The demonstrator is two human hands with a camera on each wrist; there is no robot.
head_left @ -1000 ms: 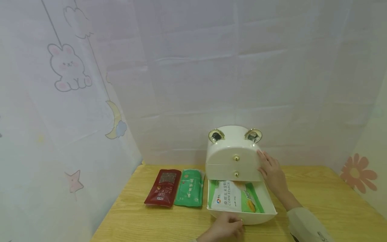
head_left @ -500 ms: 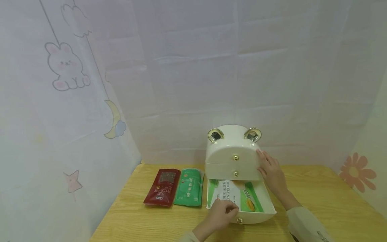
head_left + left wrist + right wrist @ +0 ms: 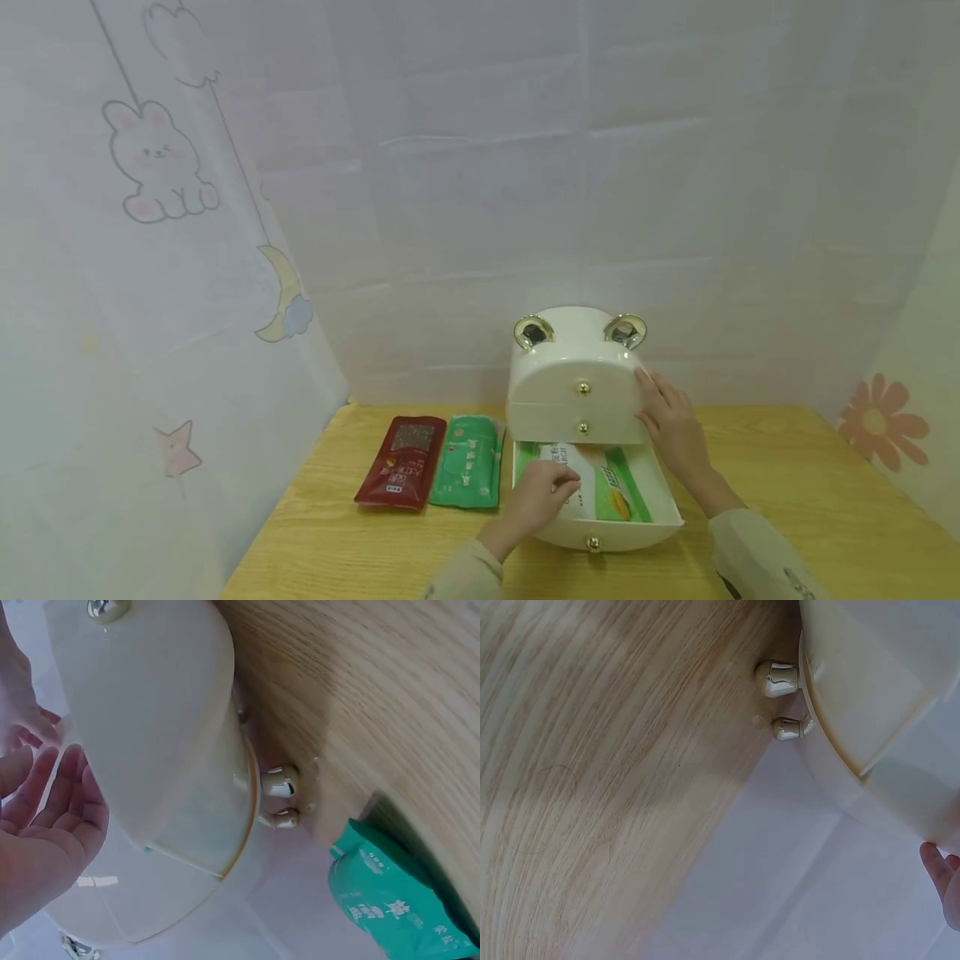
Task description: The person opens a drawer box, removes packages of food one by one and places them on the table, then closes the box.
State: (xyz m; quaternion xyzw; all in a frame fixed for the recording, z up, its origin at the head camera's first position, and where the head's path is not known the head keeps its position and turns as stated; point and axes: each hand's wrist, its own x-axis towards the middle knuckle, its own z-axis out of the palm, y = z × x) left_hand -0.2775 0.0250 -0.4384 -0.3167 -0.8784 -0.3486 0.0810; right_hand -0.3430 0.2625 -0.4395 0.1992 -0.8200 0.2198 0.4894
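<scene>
A white storage box (image 3: 547, 412) with two gold-rimmed, eye-like ornaments stands on the table, its bottom drawer (image 3: 633, 535) pulled out. A green and white packet of corn starch (image 3: 611, 492) lies in that drawer, partly hidden by my left hand (image 3: 532, 498). This hand hovers over the drawer's left front, fingers loosely curved; in the left wrist view the left hand (image 3: 52, 832) holds nothing. Against the box's right side rests my right hand (image 3: 675, 429), fingers extended. Only fingertips of the right hand (image 3: 946, 889) show in the right wrist view, touching the white shell.
Left of the box, a green packet (image 3: 468, 462) and a dark red packet (image 3: 402, 467) lie side by side on the wooden table (image 3: 337, 550). Small metallic feet (image 3: 780, 679) support the box. A pale printed cloth (image 3: 450, 208) hangs behind the table.
My left hand has left the drawer's knob and risen up and leftward over the drawer's front, uncovering the knob. The right hand stays on the box, and the drawer remains pulled out.
</scene>
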